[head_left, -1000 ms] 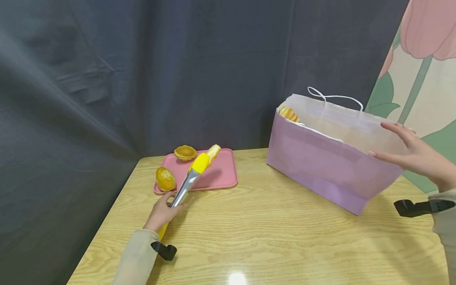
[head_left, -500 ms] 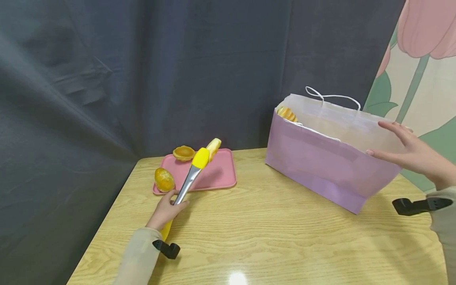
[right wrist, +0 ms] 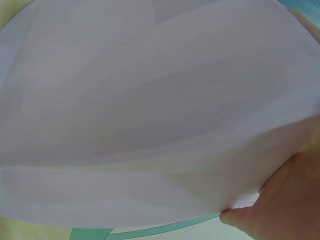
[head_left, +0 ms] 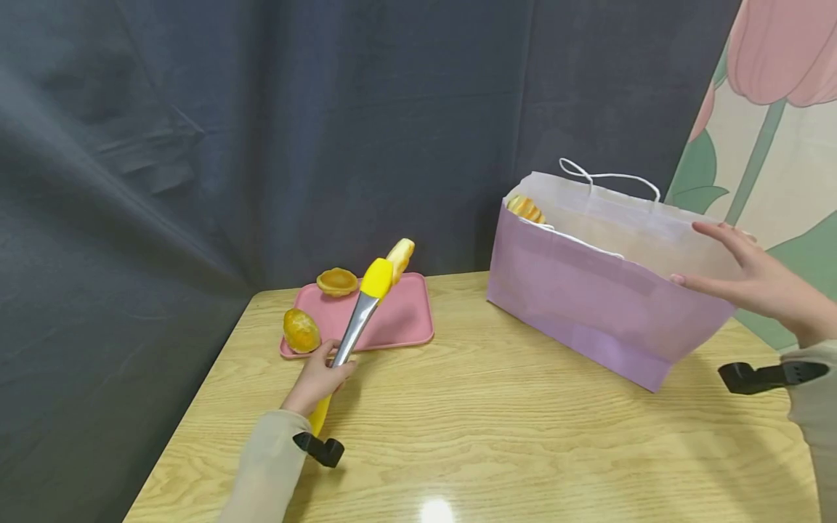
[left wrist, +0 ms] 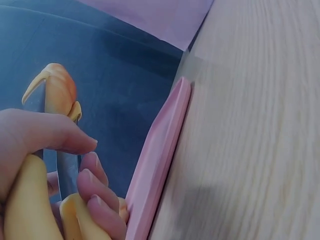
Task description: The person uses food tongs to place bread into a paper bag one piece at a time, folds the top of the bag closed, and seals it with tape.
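My left hand (head_left: 320,378) grips a pair of metal tongs (head_left: 356,327) with yellow ends and handles. Between the tong tips sits a golden piece of bread (left wrist: 62,90), held in the air above the pink tray (head_left: 408,319). At the tray's left lies an oval bread roll (head_left: 301,331), and a tart-shaped pastry (head_left: 336,282) sits at its back edge. My right hand (head_left: 761,280), its thumb and forefinger spread apart, touches the right end of the lilac paper bag (head_left: 588,290) at its gaping mouth. Its other fingers are mostly hidden.
A ridged bread (head_left: 526,209) shows inside the bag's left end. White cord handles (head_left: 615,176) stand above the bag and hang across its front. A dark curtain (head_left: 392,131) hangs behind the wooden table (head_left: 497,421), with a flower-painted wall (head_left: 771,181) at right.
My left hand has moved a little right and forward, raising the tongs and the bread in them. The right hand and the bag stay nearly the same, with a slight shift of the view.
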`<state>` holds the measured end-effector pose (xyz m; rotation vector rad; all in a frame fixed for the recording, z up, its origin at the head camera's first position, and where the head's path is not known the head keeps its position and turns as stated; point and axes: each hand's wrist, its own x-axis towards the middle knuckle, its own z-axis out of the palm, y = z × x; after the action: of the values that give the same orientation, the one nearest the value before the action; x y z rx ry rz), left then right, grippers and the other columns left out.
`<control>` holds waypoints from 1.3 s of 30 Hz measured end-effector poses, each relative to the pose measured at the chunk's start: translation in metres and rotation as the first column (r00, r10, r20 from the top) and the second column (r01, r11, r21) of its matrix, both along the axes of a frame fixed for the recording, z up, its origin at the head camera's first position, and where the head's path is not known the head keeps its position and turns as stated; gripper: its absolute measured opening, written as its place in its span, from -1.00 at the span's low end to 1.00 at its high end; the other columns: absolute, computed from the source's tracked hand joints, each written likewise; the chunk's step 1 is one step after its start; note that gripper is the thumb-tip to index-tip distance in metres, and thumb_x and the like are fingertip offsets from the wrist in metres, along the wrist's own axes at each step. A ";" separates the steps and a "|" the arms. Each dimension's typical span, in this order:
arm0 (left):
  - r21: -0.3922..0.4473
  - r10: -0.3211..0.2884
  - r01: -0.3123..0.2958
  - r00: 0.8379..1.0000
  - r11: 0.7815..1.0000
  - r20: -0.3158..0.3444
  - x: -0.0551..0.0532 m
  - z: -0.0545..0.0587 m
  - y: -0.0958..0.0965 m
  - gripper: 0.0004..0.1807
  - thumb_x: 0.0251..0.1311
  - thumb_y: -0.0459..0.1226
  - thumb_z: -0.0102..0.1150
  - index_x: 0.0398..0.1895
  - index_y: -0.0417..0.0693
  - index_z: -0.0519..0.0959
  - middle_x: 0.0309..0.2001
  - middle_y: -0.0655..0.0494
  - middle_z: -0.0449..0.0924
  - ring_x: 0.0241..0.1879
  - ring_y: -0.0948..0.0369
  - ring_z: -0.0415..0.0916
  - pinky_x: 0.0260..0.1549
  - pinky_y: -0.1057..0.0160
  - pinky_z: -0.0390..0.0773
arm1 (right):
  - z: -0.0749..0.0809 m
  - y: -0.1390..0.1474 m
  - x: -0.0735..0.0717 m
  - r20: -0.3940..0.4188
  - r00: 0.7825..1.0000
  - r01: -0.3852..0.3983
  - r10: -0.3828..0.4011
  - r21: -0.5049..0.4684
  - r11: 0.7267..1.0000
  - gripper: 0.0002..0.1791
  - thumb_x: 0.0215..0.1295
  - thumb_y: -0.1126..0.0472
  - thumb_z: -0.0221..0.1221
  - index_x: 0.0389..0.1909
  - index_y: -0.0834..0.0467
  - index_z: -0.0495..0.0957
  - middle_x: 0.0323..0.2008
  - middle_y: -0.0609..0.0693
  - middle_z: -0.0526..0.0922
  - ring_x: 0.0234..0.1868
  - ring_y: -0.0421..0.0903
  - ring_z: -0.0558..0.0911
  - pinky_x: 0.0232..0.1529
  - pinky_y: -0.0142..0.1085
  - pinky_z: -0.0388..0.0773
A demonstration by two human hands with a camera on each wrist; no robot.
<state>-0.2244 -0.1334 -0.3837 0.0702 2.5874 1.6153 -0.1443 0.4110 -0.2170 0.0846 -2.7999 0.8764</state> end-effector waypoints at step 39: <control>-0.016 -0.115 0.115 0.993 0.993 -0.019 -0.020 0.068 0.055 -0.61 0.16 -0.18 0.12 0.05 0.02 0.34 -0.41 0.01 0.47 -0.57 0.20 0.30 -0.49 0.33 0.32 | 0.003 -0.002 0.004 0.029 1.000 0.004 -0.004 -0.014 1.000 -0.01 0.23 0.02 0.16 0.48 -0.05 -0.32 0.45 0.03 -0.58 0.39 0.09 -0.68 0.18 0.41 -0.51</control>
<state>-0.2447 -0.0781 -0.3152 0.2308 2.5576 1.5634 -0.1408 0.4093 -0.2143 0.0644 -2.8188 0.9040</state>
